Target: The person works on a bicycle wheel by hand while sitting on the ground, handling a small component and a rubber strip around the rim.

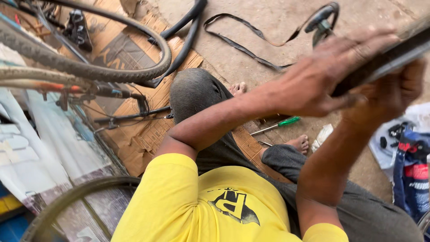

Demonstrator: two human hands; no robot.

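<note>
Rim (394, 56), dark and blurred, held up at upper right, slanting from the top right corner down toward the middle. Left hand (322, 76) laid over its near edge, fingers spread along the top, gripping it. Right hand (387, 96) wrapped round it from beneath, just right of the left, fingers curled shut on it; hands touching or nearly so, hard to tell through the blur. Below, seated on the ground in grey trousers (201, 103) and a yellow shirt (201, 206), knees bent, bare feet (300, 143) out on the concrete floor (277, 40). Screwdriver (277, 125) with green handle lying on the floor between the legs, near the right foot. White rag (323, 134) just right of that foot. Flattened cardboard (148, 130) spread under the left leg and out to the left. Bicycle (80, 67) lying at far left, its tyre arching over the cardboard. Black inner tube (188, 31) curving at far centre, a thin rim strip (251, 40) looped beside it on the floor. Second wheel (62, 201) at near left. Blue and white bags (410, 166) at right edge.
</note>
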